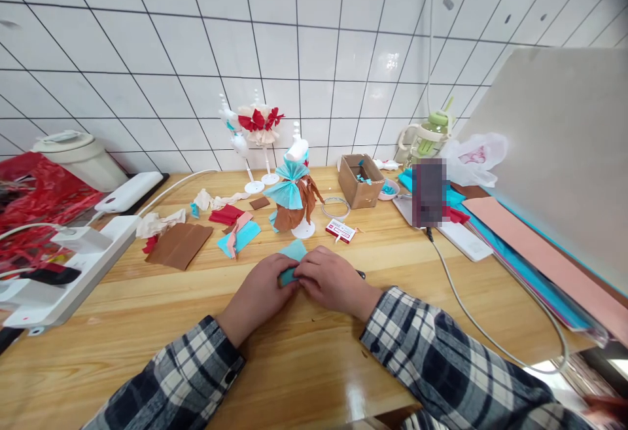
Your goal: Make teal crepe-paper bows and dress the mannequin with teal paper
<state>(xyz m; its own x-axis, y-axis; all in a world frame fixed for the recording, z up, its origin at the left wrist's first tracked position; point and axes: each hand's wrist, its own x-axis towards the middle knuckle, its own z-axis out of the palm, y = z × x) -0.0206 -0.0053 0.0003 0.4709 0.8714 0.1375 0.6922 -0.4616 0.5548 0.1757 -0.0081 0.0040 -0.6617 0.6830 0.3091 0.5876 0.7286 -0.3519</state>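
Between my two hands is a piece of light blue crepe paper [294, 250], its near end bent or folded over. My left hand [267, 284] pinches its left side, and my right hand [331, 279] grips the right side, with fingertips almost meeting. Just beyond them stands a small white dress form [297, 150] wearing a pleated blue bow [288, 184] and a brown crepe paper skirt [297, 211]. The dark tip of some tool [362, 274] shows beside my right wrist; the rest is hidden.
Paper scraps, including a brown sheet [180, 245] and blue piece [239, 239], lie left. Two more dress forms [267, 155] stand behind. A cardboard box [360, 184], wire coil [336, 207] and small white-red box [340, 230] sit right. A power strip [83, 279] and cable [456, 299] flank the area.
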